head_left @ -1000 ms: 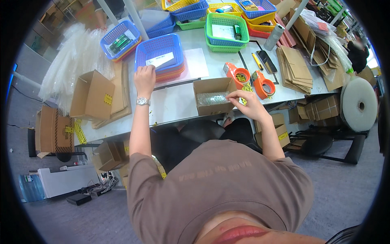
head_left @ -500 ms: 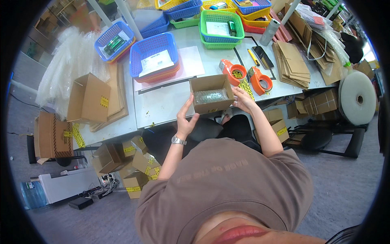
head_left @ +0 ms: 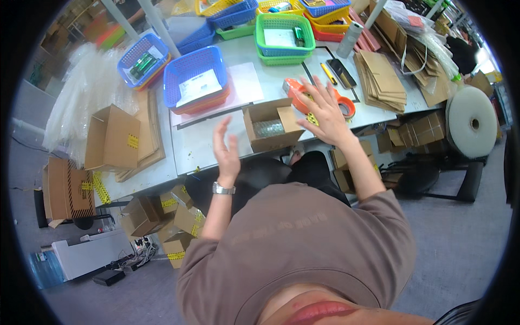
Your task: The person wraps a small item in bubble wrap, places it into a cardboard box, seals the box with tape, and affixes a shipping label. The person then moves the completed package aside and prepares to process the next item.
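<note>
A small open cardboard box (head_left: 265, 143) stands at the table's near edge, with a bubble-wrapped item (head_left: 269, 128) inside. Its right-hand flap (head_left: 290, 120) leans in over the opening. Just left of the box, my left hand (head_left: 226, 149) is raised with fingers and thumb apart, touching nothing visible. My right hand (head_left: 324, 115) is spread open to the right of the box, over two orange tape dispensers. It partly covers the left dispenser (head_left: 292, 86) and the right dispenser (head_left: 346, 106); I cannot tell whether it touches either.
Blue basket stack (head_left: 195, 70) with a paper stands behind on the left, a green basket (head_left: 284, 39) farther back. A yellow cutter (head_left: 328, 74), a phone (head_left: 342, 73) and flat cardboard (head_left: 381, 78) lie right. Another open box (head_left: 112, 138) sits at left.
Both hands have let go of the box. My left hand moved left, my right hand rose over the tape dispensers. A box flap now tilts inward over the wrapped item.
</note>
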Motion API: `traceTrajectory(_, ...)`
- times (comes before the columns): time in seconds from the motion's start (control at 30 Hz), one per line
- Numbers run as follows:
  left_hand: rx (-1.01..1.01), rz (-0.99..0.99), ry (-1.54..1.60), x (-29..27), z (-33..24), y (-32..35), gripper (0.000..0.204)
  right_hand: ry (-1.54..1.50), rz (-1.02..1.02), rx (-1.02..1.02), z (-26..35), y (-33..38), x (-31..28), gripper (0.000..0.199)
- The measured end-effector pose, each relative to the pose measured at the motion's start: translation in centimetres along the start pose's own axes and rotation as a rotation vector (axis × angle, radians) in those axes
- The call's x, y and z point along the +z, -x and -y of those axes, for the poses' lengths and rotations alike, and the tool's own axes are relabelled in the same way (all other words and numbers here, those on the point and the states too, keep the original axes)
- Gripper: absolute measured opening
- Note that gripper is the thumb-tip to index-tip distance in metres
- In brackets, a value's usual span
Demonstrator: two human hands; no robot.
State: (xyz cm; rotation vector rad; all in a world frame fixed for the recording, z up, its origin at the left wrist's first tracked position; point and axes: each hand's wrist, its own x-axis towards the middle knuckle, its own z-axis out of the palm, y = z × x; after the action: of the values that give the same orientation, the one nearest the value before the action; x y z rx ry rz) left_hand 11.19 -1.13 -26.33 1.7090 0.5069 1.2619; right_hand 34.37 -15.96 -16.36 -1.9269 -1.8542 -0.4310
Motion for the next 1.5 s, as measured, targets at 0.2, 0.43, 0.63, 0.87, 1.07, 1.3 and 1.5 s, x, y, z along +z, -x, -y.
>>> traceTrajectory(0.2,0.078,0.157,0.189,-2.1,-10.7,-4.8,0.049,-0.036,0.125,-0.499,6.0,-2.9,-7.8,0.084)
traceTrajectory(0.43,0.143,0.633,-0.151,-3.8,-19.2,-7.0,0.035,-0.068,0.17,-0.713,8.1,-3.2,-10.6,0.086)
traceTrajectory(0.63,0.189,1.049,-0.176,-3.1,-21.9,-8.2,0.021,-0.134,0.086,-0.912,9.1,-2.8,-10.8,0.059)
traceTrajectory(0.87,0.078,1.504,-0.025,-2.3,-23.3,-7.0,0.03,-0.636,0.286,-1.098,11.0,-2.4,-12.9,0.036)
traceTrajectory(1.07,-0.16,1.467,-0.103,-2.9,-23.0,-6.3,0.037,-0.877,0.438,-1.006,10.0,-2.0,-12.3,0.035)
traceTrajectory(1.3,-0.271,1.486,-0.192,-2.5,-23.5,-8.1,0.039,-0.891,0.814,-0.678,9.0,-3.4,-12.0,0.046)
traceTrajectory(1.5,-0.041,1.314,-0.281,-3.9,-22.9,-6.4,0.028,-1.068,0.635,-0.793,8.4,-3.5,-11.5,0.042)
